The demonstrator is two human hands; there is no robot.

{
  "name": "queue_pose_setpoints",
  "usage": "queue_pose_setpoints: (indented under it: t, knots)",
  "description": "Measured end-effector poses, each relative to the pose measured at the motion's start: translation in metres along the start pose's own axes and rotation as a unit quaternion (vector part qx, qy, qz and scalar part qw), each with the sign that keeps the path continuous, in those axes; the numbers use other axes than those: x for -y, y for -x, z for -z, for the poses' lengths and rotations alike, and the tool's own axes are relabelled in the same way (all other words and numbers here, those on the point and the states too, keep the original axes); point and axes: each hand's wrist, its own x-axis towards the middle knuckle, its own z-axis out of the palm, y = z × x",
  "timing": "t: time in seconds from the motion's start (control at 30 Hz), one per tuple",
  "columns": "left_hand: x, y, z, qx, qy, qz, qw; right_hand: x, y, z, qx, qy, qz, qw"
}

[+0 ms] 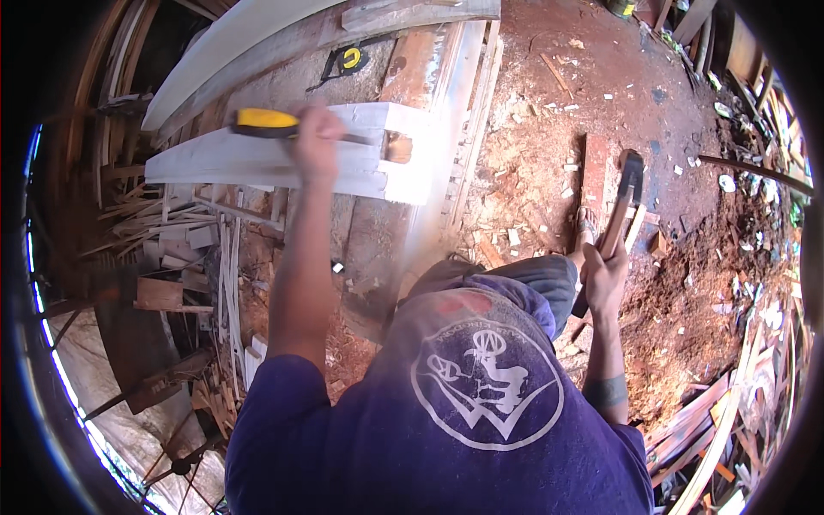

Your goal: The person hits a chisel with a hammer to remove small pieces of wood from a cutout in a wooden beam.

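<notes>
My left hand (318, 142) grips a chisel (262, 122) with a yellow-and-black handle, slightly blurred, its blade lying over a pale, white wooden piece (223, 163) near a rough brown recess (397, 148) at that piece's right end. My right hand (603, 270), low at my right side beside my knee, is wrapped round the wooden handle of a hammer (615, 215); its dark head points away from me. The pale piece rests across a weathered plank bench (352, 232).
A long curved pale board (197, 56) and a yellow tape measure (350, 58) lie on the bench's far part. Offcuts and strips (172, 232) are piled at left and right (738, 386). Wood chips and a short plank (595, 163) lie on the dirt floor.
</notes>
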Motion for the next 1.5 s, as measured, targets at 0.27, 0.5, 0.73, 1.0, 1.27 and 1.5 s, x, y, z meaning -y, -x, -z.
queue_pose_setpoints:
  t: [0.27, 0.5, 0.73, 1.0, 1.27, 1.5]
  knots:
    - [-0.030, -0.010, -0.058, 0.056, -0.055, -0.063, 0.995, -0.003, 0.011, 0.020, -0.053, -0.026, -0.068, 0.996]
    - [0.030, 0.024, -0.071, 0.281, -0.369, -0.151, 0.873, -0.006, 0.026, 0.007, 0.008, -0.053, -0.109, 0.993]
    - [0.033, 0.068, -0.109, 0.288, -0.264, 0.031, 0.920, -0.020, 0.022, 0.014, -0.008, -0.074, -0.122, 0.990]
    - [0.069, 0.071, -0.138, 0.345, -0.538, -0.143, 0.756, -0.011, 0.014, 0.015, -0.040, -0.131, -0.133, 0.982]
    - [0.090, 0.064, -0.133, 0.355, -0.490, -0.171, 0.778, -0.016, 0.017, 0.016, -0.026, -0.108, -0.160, 0.981]
    - [0.085, 0.059, -0.127, 0.370, -0.537, -0.138, 0.746, -0.019, 0.009, 0.014, -0.020, -0.078, -0.194, 0.978]
